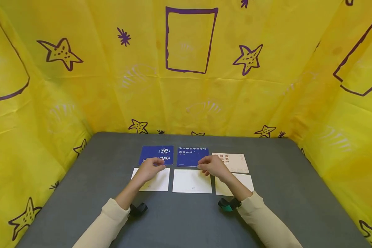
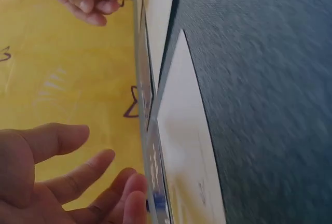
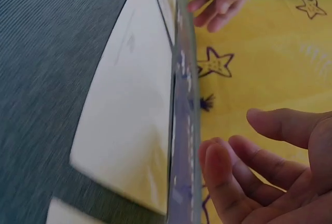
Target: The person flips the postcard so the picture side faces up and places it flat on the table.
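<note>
Two rows of three cards lie flat on the grey table. In the back row are a blue card with white writing (image 1: 152, 151), a second blue card (image 1: 189, 159) and a cream card with reddish writing (image 1: 239, 163). The front row has a left white card (image 1: 162, 182), a middle white card (image 1: 189, 181) and a right white card (image 1: 245, 179). My left hand (image 1: 149, 169) hovers over the left pair, fingers loosely bent, thumb apart, nothing held. My right hand (image 1: 215, 167) is likewise bare, above the middle and right cards, partly hiding the cream one.
Grey table surface (image 1: 186, 220) extends around the cards. Yellow cloth walls (image 1: 186, 103) with purple star drawings enclose the back and both sides. A dark strap device (image 1: 138, 209) is on my left wrist, and a black and green one (image 1: 227, 205) on my right.
</note>
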A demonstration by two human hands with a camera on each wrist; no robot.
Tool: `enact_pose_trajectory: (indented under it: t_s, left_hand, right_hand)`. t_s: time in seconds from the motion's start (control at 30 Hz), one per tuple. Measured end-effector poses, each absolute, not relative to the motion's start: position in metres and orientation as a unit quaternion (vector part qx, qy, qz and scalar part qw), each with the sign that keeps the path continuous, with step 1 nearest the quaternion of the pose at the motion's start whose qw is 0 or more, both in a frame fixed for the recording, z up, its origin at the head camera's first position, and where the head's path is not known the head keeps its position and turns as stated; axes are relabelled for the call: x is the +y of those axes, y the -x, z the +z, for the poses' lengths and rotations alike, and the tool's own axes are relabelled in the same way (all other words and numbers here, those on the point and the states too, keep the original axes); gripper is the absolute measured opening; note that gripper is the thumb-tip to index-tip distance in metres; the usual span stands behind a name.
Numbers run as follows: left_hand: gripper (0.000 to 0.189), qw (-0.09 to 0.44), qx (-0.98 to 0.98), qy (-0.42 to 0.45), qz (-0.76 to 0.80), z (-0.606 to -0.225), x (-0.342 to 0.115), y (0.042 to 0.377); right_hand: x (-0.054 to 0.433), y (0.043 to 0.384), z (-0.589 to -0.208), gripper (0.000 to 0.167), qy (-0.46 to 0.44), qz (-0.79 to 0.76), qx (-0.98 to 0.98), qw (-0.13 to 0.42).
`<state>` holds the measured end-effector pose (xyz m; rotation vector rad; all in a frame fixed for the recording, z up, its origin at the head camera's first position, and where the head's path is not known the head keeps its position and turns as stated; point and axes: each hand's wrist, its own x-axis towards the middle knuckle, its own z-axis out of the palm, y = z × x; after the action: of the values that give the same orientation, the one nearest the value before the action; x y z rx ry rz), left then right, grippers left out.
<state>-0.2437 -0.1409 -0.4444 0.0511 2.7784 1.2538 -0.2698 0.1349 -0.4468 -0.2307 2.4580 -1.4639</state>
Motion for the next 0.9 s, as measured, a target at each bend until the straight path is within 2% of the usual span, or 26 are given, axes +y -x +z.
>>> enact_pose_trajectory:
  t_s: [0.37,0.5,0.9]
  left_hand:
    - [0.026,0.031,0.936,0.022,0.351,-0.447,-0.18,0.231]
    - [0.028,0.033,0.926,0.044,0.374,-0.447,-0.194,0.227]
    - [0.035,0.057,0.927,0.067,0.365,-0.44,-0.22,0.216]
  right_hand:
    - [0.089,0.269,-0.446,0.026,0.11,-0.519,0.822,0.207]
    - [0.073,0.265,-0.444,0.025,0.114,-0.523,0.813,0.228]
    - [0.039,0.254,-0.44,0.027,0.123,-0.51,0.822,0.224]
